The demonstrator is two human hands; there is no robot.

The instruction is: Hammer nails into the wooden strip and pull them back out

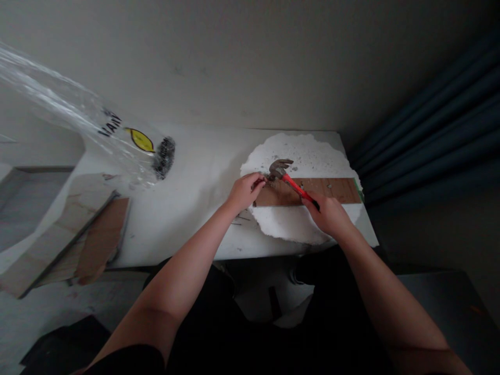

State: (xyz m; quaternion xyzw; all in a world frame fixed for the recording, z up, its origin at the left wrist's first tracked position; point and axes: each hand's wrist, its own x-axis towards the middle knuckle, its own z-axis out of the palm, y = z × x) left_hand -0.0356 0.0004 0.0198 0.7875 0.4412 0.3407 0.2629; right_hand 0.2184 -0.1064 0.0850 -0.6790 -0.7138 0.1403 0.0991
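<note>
My right hand is wrapped round the red and black handle of a claw hammer. The hammer's dark metal head is over the left part of a brown wooden board, close to the fingers of my left hand. Those fingers are pinched together at the board's left end; what they hold, if anything, is too small and dark to name. Under the board lies an irregular white slab with a rough edge and grey crumbs scattered on its upper part.
A white table carries everything. Clear plastic wrap with a yellow print stretches over its left side. Broken boards overhang the front left edge. Several thin nail-like pieces lie near the slab. A dark curtain hangs at right.
</note>
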